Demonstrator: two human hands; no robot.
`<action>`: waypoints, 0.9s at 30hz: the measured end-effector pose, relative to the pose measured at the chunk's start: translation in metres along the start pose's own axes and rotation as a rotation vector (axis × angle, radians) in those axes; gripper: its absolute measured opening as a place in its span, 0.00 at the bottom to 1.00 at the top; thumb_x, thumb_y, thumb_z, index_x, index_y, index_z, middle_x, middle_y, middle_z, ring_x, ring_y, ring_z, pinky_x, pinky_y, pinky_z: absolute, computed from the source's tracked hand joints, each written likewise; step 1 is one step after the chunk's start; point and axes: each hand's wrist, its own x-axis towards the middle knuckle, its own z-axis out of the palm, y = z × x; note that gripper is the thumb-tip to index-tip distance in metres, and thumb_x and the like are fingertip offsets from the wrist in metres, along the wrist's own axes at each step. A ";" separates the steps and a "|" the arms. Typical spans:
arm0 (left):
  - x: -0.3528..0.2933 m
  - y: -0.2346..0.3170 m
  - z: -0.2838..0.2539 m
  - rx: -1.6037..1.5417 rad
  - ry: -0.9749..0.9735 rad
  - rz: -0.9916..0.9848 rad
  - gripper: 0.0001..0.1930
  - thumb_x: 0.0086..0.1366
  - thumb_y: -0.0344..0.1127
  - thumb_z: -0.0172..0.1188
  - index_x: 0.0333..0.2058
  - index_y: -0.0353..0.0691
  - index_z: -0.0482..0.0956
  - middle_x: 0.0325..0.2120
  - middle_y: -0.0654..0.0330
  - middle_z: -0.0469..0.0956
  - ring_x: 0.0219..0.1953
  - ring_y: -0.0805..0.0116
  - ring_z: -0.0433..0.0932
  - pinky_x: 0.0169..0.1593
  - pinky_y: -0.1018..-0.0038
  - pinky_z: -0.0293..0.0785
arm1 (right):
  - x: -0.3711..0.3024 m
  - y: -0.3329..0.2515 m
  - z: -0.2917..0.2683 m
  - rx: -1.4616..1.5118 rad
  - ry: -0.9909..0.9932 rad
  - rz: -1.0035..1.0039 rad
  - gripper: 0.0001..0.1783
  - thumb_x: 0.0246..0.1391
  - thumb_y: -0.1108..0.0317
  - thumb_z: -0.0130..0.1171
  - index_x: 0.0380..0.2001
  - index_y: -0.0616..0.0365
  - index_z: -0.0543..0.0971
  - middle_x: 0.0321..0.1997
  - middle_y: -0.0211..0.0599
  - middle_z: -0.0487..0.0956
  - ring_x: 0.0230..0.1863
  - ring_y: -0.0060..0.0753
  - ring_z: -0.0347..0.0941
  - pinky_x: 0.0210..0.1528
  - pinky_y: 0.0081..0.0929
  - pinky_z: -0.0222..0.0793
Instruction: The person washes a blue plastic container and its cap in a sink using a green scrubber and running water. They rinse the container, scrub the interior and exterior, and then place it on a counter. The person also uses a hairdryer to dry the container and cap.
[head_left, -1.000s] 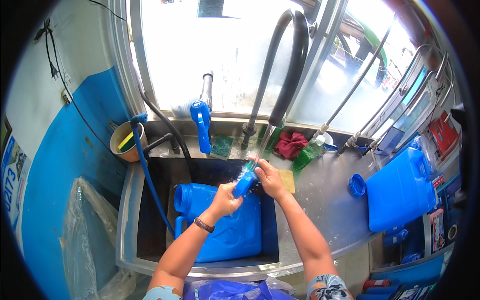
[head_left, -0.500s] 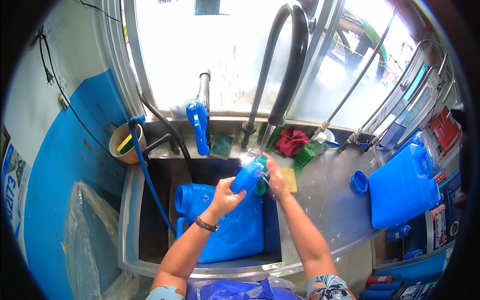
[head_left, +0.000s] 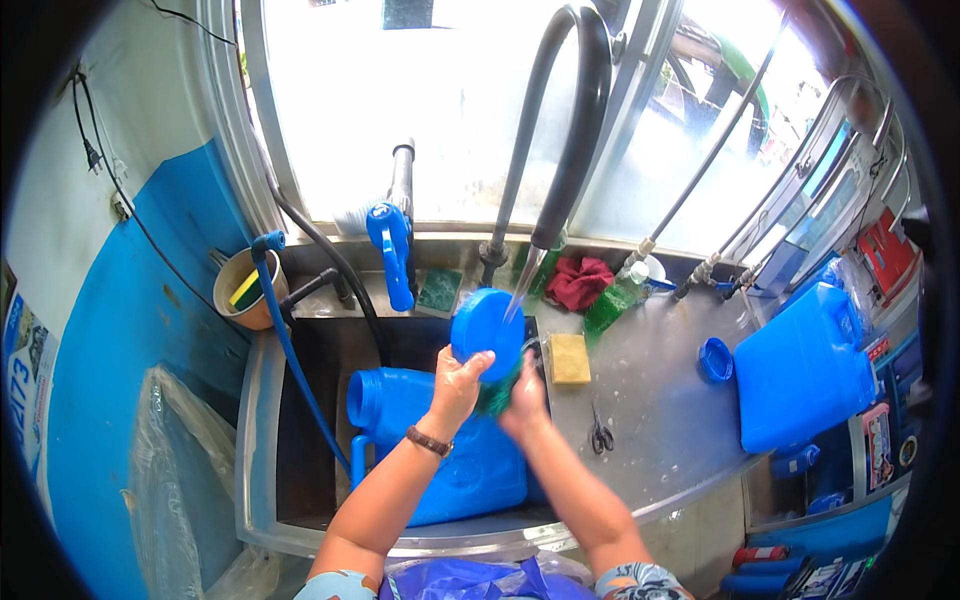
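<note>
My left hand (head_left: 459, 388) grips a round blue lid (head_left: 487, 330) by its lower left edge, its flat top tilted upward. Water from the spout of the tall faucet (head_left: 545, 232) runs down at the lid's right side. Just below the lid, my right hand (head_left: 525, 402), partly blurred, is closed on a green scouring pad (head_left: 495, 400). Under both hands a blue jug (head_left: 450, 480) lies on its side in the sink (head_left: 300, 430), its round mouth uncapped and pointing left.
On the steel counter (head_left: 660, 400) are a yellow sponge (head_left: 570, 358), scissors (head_left: 601, 435), a blue cap (head_left: 714, 360) and a second blue jug (head_left: 805, 370). A red cloth (head_left: 580, 284), green bottle (head_left: 617, 298) and blue-handled tap (head_left: 392, 255) line the back. A pot (head_left: 250, 292) stands left.
The lid has turned to show its broad round face and moved slightly up. My right hand has shifted down and left with the pad, leaving the sponge and scissors in plain view.
</note>
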 end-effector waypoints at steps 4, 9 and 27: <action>0.008 -0.002 -0.005 0.013 0.104 -0.018 0.14 0.57 0.23 0.62 0.44 0.33 0.78 0.37 0.56 0.81 0.37 0.69 0.81 0.44 0.70 0.78 | -0.003 0.001 0.002 0.029 -0.015 0.064 0.34 0.69 0.40 0.30 0.60 0.55 0.68 0.62 0.39 0.71 0.61 0.42 0.68 0.65 0.42 0.62; 0.012 0.008 0.016 -0.112 0.191 0.004 0.13 0.61 0.27 0.64 0.45 0.34 0.77 0.36 0.59 0.80 0.36 0.69 0.79 0.44 0.69 0.79 | -0.013 0.013 0.013 -0.177 0.121 -0.150 0.29 0.71 0.49 0.36 0.63 0.60 0.64 0.60 0.41 0.72 0.59 0.40 0.69 0.65 0.39 0.62; 0.000 -0.003 -0.041 -0.134 0.053 -0.307 0.17 0.59 0.26 0.61 0.48 0.37 0.75 0.41 0.60 0.80 0.43 0.68 0.80 0.49 0.69 0.77 | -0.028 -0.020 0.033 -1.858 -0.123 -0.852 0.33 0.58 0.59 0.58 0.66 0.52 0.64 0.57 0.53 0.71 0.56 0.58 0.68 0.56 0.48 0.65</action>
